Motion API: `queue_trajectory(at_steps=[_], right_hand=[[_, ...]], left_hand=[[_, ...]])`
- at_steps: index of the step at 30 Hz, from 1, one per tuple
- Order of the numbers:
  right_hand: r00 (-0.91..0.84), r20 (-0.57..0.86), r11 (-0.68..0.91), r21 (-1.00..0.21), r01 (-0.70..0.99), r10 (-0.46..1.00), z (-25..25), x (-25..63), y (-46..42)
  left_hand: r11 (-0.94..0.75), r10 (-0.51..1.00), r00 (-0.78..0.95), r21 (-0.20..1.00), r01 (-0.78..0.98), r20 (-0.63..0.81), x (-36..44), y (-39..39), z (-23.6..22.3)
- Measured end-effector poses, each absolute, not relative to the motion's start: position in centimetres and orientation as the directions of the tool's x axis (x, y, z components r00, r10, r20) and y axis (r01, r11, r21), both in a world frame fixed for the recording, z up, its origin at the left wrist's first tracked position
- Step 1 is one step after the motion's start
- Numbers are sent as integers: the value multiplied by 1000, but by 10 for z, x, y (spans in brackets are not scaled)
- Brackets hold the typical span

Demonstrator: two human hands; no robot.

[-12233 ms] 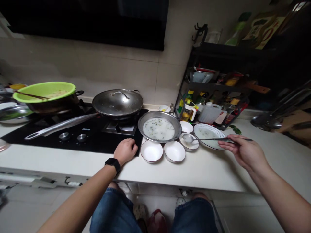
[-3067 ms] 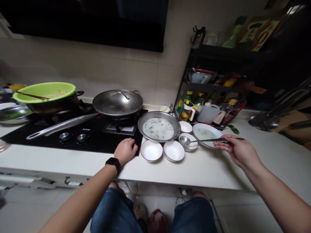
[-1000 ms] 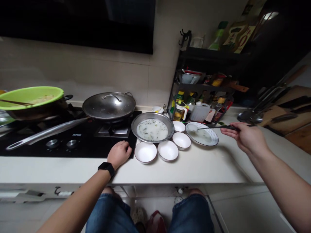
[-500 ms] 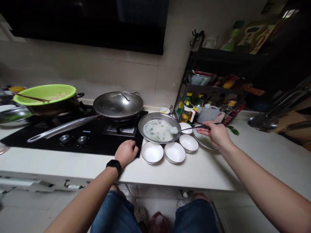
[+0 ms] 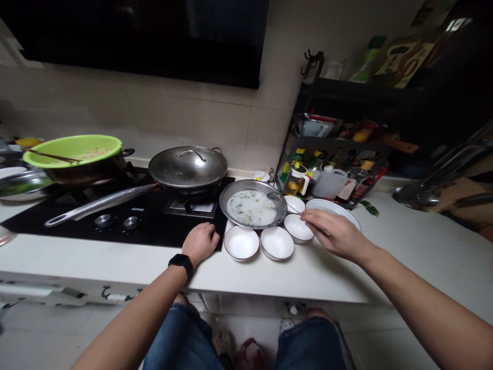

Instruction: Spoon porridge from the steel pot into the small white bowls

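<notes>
A wide metal basin (image 5: 223, 208) holds a milky white soup (image 5: 252, 208) with dark green bits. The bowl of a ladle (image 5: 275, 198) lies at the basin's right side, and its handle runs rightward under the fingers of my right hand (image 5: 339, 234). That hand is closed around the handle, whose far end it hides. Small white bowls with dark rims, among them a front left bowl (image 5: 241, 243), a front middle bowl (image 5: 277, 242) and a right bowl (image 5: 298, 228), curve around the basin. My left hand (image 5: 200, 240) rests, fingers curled, on the counter beside the hob.
Left of the basin, a lidded wok (image 5: 188, 167) with a long handle sits on the black hob (image 5: 146, 226). A green basin (image 5: 73, 149) with chopsticks rests on a pot. A patterned plate (image 5: 337, 205) lies behind my right hand; a spice rack (image 5: 342, 141) stands at the back.
My right hand has come lower and turned over, with its palm more downward. The ladle has tipped and shifted toward the basin's upper right rim. My left hand has stayed put.
</notes>
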State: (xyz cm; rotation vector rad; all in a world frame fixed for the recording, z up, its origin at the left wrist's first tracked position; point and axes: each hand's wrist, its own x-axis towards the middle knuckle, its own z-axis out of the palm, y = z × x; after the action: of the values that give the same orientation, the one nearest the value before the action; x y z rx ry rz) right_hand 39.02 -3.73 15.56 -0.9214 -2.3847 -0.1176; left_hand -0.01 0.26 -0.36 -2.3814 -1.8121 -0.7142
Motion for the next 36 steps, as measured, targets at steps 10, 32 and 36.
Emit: queue_trajectory(at_steps=[10, 32, 36], right_hand=[[300, 560, 97, -571, 815, 772, 154, 485, -71], [717, 12, 112, -989, -92, 697, 132, 513, -58], [720, 49, 138, -988, -66, 692, 153, 503, -52]], left_hand=[[-318, 890, 216, 207, 925, 402, 0, 2, -2], [-322, 887, 223, 197, 926, 404, -1, 2, -3], [-321, 886, 224, 187, 928, 407, -1, 2, -2]])
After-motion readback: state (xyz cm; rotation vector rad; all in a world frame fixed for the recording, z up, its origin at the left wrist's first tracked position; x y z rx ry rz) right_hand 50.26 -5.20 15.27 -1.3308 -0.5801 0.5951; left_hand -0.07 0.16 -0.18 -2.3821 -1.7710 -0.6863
